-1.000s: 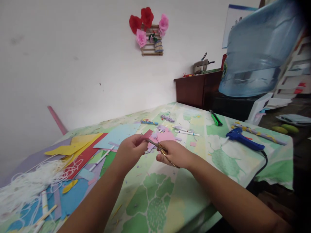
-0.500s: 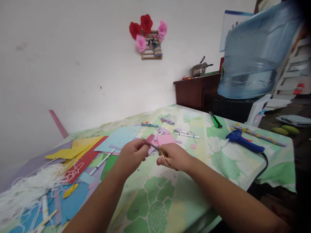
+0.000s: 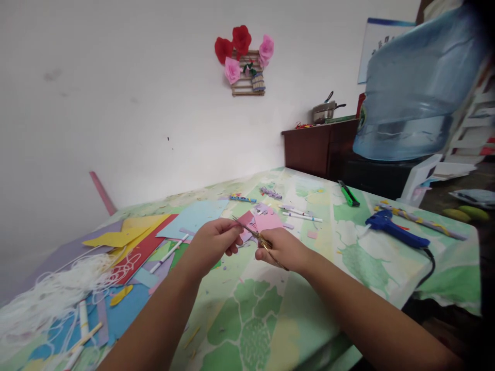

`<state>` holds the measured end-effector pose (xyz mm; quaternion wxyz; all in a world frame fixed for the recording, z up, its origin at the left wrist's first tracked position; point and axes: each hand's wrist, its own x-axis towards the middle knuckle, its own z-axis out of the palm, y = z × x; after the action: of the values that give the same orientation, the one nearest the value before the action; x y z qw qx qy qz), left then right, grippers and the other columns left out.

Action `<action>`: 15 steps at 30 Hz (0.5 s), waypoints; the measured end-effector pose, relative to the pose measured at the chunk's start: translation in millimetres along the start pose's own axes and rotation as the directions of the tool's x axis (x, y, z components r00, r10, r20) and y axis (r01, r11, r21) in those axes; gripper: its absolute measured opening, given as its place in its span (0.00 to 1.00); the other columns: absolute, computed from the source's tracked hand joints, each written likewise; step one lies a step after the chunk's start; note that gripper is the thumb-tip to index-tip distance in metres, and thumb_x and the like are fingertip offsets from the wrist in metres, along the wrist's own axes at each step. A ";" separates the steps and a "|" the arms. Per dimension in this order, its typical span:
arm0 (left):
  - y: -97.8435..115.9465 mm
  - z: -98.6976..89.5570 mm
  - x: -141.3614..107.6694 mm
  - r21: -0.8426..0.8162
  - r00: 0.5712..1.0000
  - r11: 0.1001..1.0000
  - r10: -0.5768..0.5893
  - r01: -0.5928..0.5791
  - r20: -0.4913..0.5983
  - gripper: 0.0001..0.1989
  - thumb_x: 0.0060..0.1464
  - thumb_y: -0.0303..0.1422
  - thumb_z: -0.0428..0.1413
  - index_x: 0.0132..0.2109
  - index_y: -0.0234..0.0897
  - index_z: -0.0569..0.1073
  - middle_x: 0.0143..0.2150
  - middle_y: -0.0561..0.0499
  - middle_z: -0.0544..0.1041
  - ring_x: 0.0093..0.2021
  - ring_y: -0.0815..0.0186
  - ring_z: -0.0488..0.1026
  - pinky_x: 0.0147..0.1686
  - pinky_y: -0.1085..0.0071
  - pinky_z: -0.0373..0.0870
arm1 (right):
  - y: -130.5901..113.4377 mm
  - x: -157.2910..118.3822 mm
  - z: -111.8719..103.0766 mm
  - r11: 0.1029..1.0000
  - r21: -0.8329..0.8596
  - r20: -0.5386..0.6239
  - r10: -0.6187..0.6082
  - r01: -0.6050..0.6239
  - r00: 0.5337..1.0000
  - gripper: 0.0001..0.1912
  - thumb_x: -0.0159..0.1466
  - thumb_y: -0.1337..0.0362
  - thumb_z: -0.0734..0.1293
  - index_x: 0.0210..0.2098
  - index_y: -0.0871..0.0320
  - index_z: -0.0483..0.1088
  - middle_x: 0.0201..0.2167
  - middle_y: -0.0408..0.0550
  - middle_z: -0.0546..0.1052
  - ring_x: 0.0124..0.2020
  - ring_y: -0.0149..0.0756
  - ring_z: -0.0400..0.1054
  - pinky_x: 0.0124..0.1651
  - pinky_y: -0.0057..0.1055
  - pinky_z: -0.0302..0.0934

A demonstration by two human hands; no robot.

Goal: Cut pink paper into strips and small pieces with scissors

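Gold-handled scissors meet a small piece of paper above the crowded table

In the head view, our right hand (image 3: 284, 250) grips the gold-handled metal scissors (image 3: 252, 232), its fingers closed around the loops. Our left hand (image 3: 211, 245) has thumb and fingers pinched together beside the blades, apparently on a small reddish-pink piece of paper (image 3: 239, 225), though it is too slight for us to be sure. Scissors and piece are above the flower-printed table (image 3: 309, 293), in front of loose pink paper scraps (image 3: 268, 222).

For clean snipping, we would do best to hold the paper taut close to the blades, turn it with the left hand rather than twist the right wrist, and take short bites with our fingertips clear of the cutting line.

Among the containers, the large clear-blue plastic bottle (image 3: 410, 98) seems to have some water low inside it. The silver metal pot with a black handle (image 3: 322, 113) sits on the dark red-brown wooden cabinet (image 3: 307, 149); we cannot tell what is in it. Nearer us lie the blue glue gun (image 3: 400, 232) and the green-and-black utility knife (image 3: 348, 195).
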<state>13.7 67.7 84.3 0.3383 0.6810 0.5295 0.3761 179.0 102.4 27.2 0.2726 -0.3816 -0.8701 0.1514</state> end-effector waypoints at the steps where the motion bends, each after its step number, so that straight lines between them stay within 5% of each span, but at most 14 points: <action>1: -0.3 0.1 -0.2 0.011 1.000 1.000 0.007 -0.007 -0.004 0.11 0.43 0.37 0.47 0.21 0.36 0.66 0.17 0.55 0.66 0.18 0.73 0.62 0.20 0.75 0.60 | -0.1 -0.2 0.5 1.000 -0.004 -0.005 -0.005 0.005 1.000 0.18 0.52 0.50 0.57 0.23 0.60 0.60 0.18 0.40 0.62 0.20 0.25 0.54 0.21 0.21 0.44; 15: -2.4 1.4 -2.1 0.114 0.992 0.991 0.086 -0.075 -0.097 0.10 0.43 0.36 0.46 0.22 0.36 0.66 0.16 0.56 0.65 0.18 0.73 0.62 0.19 0.76 0.59 | -3.1 -0.9 4.7 0.999 -0.027 -0.012 -0.019 0.018 1.000 0.20 0.52 0.48 0.55 0.25 0.60 0.61 0.18 0.41 0.61 0.20 0.26 0.53 0.22 0.23 0.43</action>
<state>13.5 66.1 81.3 0.2573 0.6996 0.5379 0.3938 175.0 99.4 24.6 0.2742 -0.3781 -0.8739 0.1347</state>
